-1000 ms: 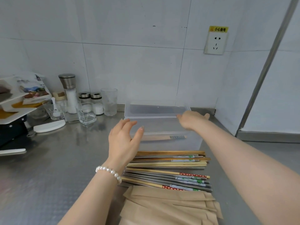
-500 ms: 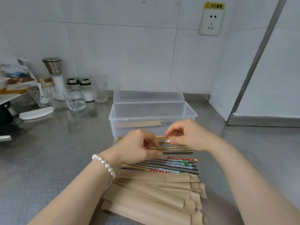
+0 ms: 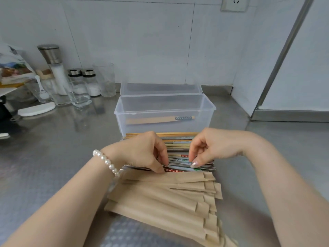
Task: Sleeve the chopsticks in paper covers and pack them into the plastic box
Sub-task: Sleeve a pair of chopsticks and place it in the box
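A row of loose chopsticks [image 3: 178, 139], wooden and metal, lies on the steel counter just in front of the clear plastic box [image 3: 164, 104]. One sleeved pair [image 3: 158, 119] rests inside the box. Brown paper covers [image 3: 165, 195] are fanned out nearest me. My left hand [image 3: 142, 152] and my right hand [image 3: 211, 147] are both down on the near chopsticks, fingertips pinching at a patterned pair [image 3: 179, 166] between them. The hands hide the middle of the row.
The box's lid [image 3: 160, 89] stands behind it against the tiled wall. At the back left are a grinder [image 3: 54, 68], two shakers [image 3: 83, 81], glasses [image 3: 78, 95] and a white lid [image 3: 36, 109]. A wall corner with a metal strip [image 3: 277, 68] is on the right.
Both hands came back from the box to the chopstick row and closed their fingertips on a patterned pair. The camera tilted down and closer.
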### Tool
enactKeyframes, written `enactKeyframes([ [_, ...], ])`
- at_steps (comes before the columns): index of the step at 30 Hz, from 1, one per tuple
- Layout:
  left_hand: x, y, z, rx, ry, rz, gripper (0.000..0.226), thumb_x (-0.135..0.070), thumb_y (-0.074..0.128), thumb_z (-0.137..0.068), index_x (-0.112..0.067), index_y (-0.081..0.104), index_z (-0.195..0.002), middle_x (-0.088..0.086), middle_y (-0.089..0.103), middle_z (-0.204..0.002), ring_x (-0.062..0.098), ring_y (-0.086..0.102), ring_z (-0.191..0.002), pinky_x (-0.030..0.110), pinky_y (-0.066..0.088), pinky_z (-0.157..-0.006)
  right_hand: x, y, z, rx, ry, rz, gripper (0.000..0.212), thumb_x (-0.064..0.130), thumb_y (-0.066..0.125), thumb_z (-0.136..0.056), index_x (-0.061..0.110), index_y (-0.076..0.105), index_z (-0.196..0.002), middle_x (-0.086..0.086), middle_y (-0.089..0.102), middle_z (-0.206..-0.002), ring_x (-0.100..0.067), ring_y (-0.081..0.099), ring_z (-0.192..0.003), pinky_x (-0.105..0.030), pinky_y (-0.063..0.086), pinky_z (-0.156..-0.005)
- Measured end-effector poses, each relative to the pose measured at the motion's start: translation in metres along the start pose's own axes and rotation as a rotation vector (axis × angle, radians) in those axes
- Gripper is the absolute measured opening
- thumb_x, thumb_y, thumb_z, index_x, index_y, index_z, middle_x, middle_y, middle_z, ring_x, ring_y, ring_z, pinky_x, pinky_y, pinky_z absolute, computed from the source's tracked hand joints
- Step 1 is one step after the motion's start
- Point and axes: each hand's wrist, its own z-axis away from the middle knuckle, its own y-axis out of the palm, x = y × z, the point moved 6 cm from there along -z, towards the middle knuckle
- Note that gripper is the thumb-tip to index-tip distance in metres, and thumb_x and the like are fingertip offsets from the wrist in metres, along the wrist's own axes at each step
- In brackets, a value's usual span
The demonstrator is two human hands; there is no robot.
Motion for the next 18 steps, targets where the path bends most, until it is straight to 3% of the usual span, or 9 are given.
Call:
enactKeyframes([
  [5, -0.0071, 0.0038, 0.0011, -0.031, -0.002, -0.11, 0.019, -0.011, 0.072, -0.061, -0.026, 0.069, -0.072, -0.01, 0.062, -0.069, 0.003, 0.052, -0.058, 0.012, 0.041, -0.051, 0.0047, 0.0077, -0.002, 0.026, 0.006, 0.064, 0.01, 0.019, 0.078, -0.072, 0.019, 0.069, -0.075, 0.008, 0.059, -0.062, -0.002, 0.05, -0.057, -0.021, 0.041, -0.06],
  [14, -0.0089, 0.0047, -0.0011, -0.054, -0.009, -0.234, 0.019, -0.017, 0.071, -0.06, -0.027, 0.061, -0.073, -0.012, 0.06, -0.068, 0.003, 0.052, -0.06, 0.016, 0.042, -0.053, 0.0028, 0.0083, -0.0076, -0.035, 0.061, 0.174, 0.013, 0.018, 0.078, -0.07, 0.024, 0.066, -0.068, 0.016, 0.055, -0.046, 0.003, 0.049, -0.047, -0.023, 0.044, -0.06],
  [18, -0.0073, 0.0048, -0.0014, -0.05, -0.02, -0.234, 0.016, -0.018, 0.071, -0.06, -0.026, 0.06, -0.069, -0.014, 0.056, -0.064, 0.001, 0.05, -0.057, 0.014, 0.039, -0.051, 0.0016, 0.0058, -0.0073, -0.066, 0.084, 0.167, 0.01, 0.016, 0.075, -0.074, 0.023, 0.067, -0.071, 0.011, 0.055, -0.052, 0.0, 0.05, -0.052, -0.025, 0.045, -0.063],
])
